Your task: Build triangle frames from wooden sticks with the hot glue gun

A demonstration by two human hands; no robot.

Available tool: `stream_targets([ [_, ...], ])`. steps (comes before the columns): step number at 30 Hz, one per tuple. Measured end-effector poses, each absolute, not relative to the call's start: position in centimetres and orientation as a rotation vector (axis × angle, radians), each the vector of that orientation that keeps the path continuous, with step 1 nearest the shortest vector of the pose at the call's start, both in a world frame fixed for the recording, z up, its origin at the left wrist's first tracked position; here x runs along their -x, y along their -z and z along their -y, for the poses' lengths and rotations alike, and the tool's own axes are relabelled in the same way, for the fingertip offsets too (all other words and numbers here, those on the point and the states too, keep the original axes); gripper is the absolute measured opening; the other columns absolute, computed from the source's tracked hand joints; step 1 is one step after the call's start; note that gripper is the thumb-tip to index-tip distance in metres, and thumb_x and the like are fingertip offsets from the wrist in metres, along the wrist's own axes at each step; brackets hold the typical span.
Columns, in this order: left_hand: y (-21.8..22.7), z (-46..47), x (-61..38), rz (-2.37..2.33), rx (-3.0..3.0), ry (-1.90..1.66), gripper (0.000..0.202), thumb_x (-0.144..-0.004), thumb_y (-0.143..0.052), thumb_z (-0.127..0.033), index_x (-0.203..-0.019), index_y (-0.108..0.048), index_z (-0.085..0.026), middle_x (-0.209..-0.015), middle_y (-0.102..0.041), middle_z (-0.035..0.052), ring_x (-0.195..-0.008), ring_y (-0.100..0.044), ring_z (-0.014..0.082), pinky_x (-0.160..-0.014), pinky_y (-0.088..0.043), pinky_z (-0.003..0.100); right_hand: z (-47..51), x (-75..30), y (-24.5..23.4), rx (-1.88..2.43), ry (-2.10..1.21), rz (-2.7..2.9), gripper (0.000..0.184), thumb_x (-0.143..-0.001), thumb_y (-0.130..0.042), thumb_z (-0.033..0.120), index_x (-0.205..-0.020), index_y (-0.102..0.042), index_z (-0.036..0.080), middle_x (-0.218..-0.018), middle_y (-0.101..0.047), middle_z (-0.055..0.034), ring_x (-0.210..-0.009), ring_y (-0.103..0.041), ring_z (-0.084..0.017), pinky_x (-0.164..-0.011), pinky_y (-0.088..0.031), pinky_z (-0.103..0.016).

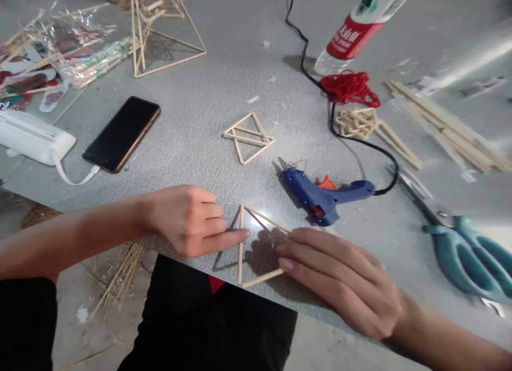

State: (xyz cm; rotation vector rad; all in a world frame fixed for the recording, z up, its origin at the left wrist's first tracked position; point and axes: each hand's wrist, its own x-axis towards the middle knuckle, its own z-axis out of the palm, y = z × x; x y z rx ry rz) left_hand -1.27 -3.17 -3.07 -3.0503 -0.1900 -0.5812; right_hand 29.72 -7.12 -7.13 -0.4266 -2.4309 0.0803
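Near the table's front edge stands a small frame of thin wooden sticks, its visible sides meeting at two corners. My right hand is around its right side, fingers pressed together over the sticks and hiding that end. My left hand is curled, with one finger stretched out so that its tip touches the left stick; no thing shows in the curled fingers. Just beyond lies a blue glue gun with an orange trigger. A second small stick frame rests on the table behind my hands.
Teal-handled scissors lie at right, near loose sticks, red string and a water bottle. A black cord runs to the glue gun. Left are a phone, white power bank and a taller stick structure.
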Motion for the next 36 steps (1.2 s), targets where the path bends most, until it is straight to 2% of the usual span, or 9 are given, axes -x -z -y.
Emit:
stream_targets([
  [5, 3.0, 3.0, 1.2, 0.305, 3.095, 0.481, 0.033, -0.103, -0.045, -0.006, -0.110, -0.074, -0.021, -0.057, -0.056, -0.0041, -0.047, -0.051, 0.0100, -0.043, -0.033, 0.028, 6.7, -28.9, 6.1, 0.358, -0.098, 2.419, 0.020, -0.093, -0.061, 0.000, -0.110, -0.069, 0.008, -0.104, -0.077, -0.0149, -0.113, -0.070, -0.031, -0.083, -0.066, -0.043],
  [8, 3.3, 2.9, 1.0, 0.323, 3.089, 0.563, 0.026, -0.103, -0.052, -0.011, -0.107, -0.075, -0.022, -0.055, -0.055, -0.0049, -0.046, -0.052, 0.0092, -0.043, -0.032, 0.027, 6.7, -28.6, 5.7, 0.408, -0.118, 2.358, 0.023, -0.088, -0.066, -0.004, -0.108, -0.067, 0.008, -0.100, -0.075, -0.0143, -0.107, -0.071, -0.029, -0.081, -0.065, -0.041],
  [11, 4.0, 3.0, 0.8, 0.342, 2.939, 0.846, 0.016, -0.102, -0.061, -0.019, -0.107, -0.076, -0.020, -0.055, -0.058, -0.0053, -0.048, -0.055, 0.0094, -0.045, -0.037, 0.027, 6.4, -28.6, 5.5, 0.456, -0.096, 2.310, 0.031, -0.083, -0.070, -0.006, -0.110, -0.066, 0.009, -0.099, -0.075, -0.0128, -0.102, -0.071, -0.027, -0.081, -0.064, -0.040],
  [15, 4.6, 3.0, 0.3, 0.484, 2.901, 1.162, 0.018, -0.100, -0.064, -0.026, -0.112, -0.075, -0.017, -0.062, -0.067, -0.0035, -0.052, -0.060, 0.0092, -0.053, -0.045, 0.025, 5.5, -28.3, 5.1, 0.527, -0.113, 2.239, 0.032, -0.085, -0.071, -0.001, -0.112, -0.064, 0.014, -0.096, -0.075, -0.0102, -0.096, -0.072, -0.025, -0.081, -0.063, -0.039],
  [19, 3.6, 2.5, 0.2, 0.832, 2.997, 1.399, 0.015, -0.098, -0.067, -0.025, -0.101, -0.078, -0.016, -0.059, -0.065, -0.0038, -0.048, -0.053, 0.0068, -0.050, -0.041, 0.022, 4.4, -27.0, 4.2, 0.725, -0.200, 2.129, 0.022, -0.090, -0.071, 0.008, -0.109, -0.065, 0.018, -0.091, -0.073, -0.0047, -0.081, -0.071, -0.017, -0.073, -0.060, -0.032],
  [24, 2.7, 1.0, 1.0, 1.149, 3.303, 1.287, 0.018, -0.095, -0.072, -0.030, -0.089, -0.080, -0.015, -0.068, -0.073, 0.0011, -0.050, -0.049, 0.0064, -0.050, -0.040, 0.020, 3.7, -25.2, 3.3, 0.937, -0.263, 2.090, 0.008, -0.098, -0.067, 0.017, -0.105, -0.067, 0.019, -0.087, -0.072, -0.0002, -0.065, -0.066, -0.010, -0.059, -0.052, -0.024],
  [28, 3.5, 0.5, 1.4, 1.295, 3.451, 1.189, 0.019, -0.093, -0.074, -0.033, -0.099, -0.083, -0.018, -0.077, -0.078, 0.0035, -0.053, -0.056, 0.0070, -0.053, -0.044, 0.019, 3.1, -24.2, 3.2, 0.885, -0.205, 2.077, 0.008, -0.100, -0.063, 0.016, -0.107, -0.066, 0.020, -0.091, -0.074, -0.0023, -0.071, -0.068, -0.013, -0.065, -0.055, -0.027],
  [33, 4.2, 0.5, 1.4, 1.768, 3.444, 1.163, 0.026, -0.096, -0.071, -0.041, -0.097, -0.082, -0.017, -0.069, -0.075, 0.0021, -0.056, -0.061, 0.0079, -0.052, -0.045, 0.018, 2.8, -23.7, 3.0, 0.758, 0.146, 2.078, 0.031, -0.094, -0.067, 0.008, -0.122, -0.060, 0.018, -0.112, -0.073, -0.0132, -0.105, -0.070, -0.026, -0.087, -0.058, -0.042],
  [36, 4.2, 0.3, 1.2, 1.912, 3.439, 1.142, 0.025, -0.096, -0.071, -0.040, -0.093, -0.081, -0.018, -0.068, -0.074, 0.0004, -0.055, -0.057, 0.0060, -0.050, -0.041, 0.016, 3.2, -24.5, 3.2, 0.736, 0.271, 2.088, 0.032, -0.089, -0.069, 0.003, -0.117, -0.061, 0.018, -0.106, -0.074, -0.0127, -0.096, -0.071, -0.025, -0.082, -0.058, -0.040],
])
